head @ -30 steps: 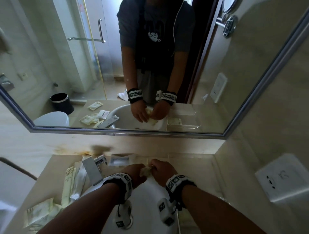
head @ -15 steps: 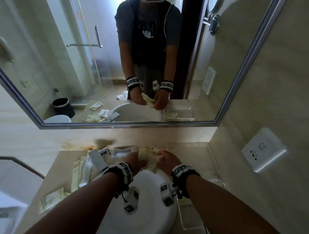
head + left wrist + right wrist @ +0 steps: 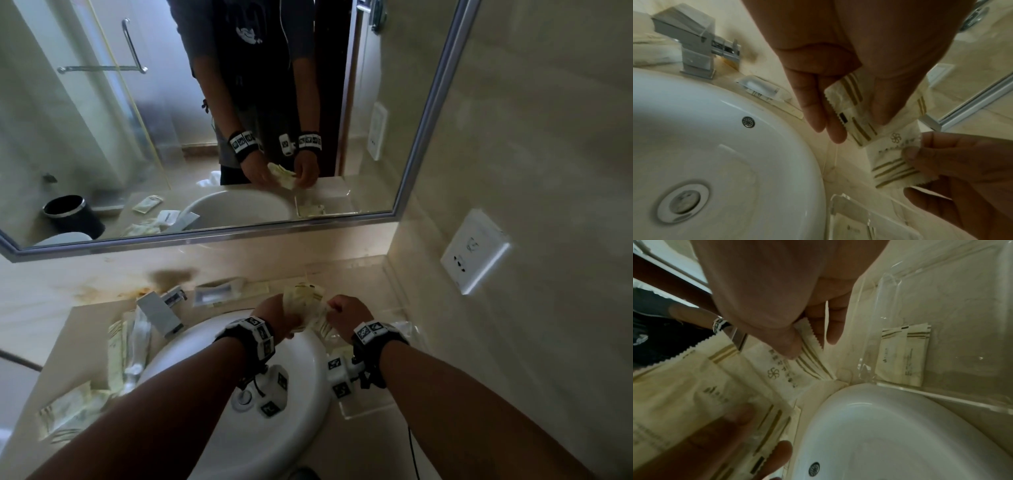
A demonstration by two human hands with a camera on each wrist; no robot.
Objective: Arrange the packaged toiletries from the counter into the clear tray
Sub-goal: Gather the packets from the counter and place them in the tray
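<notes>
Both hands have lifted from low over the basin rim a second ago and drifted toward 2 o'clock, nearer the clear tray; the bundle now fans open between them. Reads as sorting in hand, one packet about to be peeled off for the tray.

Left hand: grip clamped on a stack of cream packets, thumb over, fingers under. Right hand: thumb and forefinger pinch the serrated end of one logo packet, which overlaps the stack's lower edge.

Held packets sit between the two grips, above the tabletop at the basin's 1 o'clock edge, just short of the tray wall. Tray lies at 3 o'clock of the basin, one packet already flat inside. More packets remain on the tabletop at 9 o'clock, beside the tap.
</notes>
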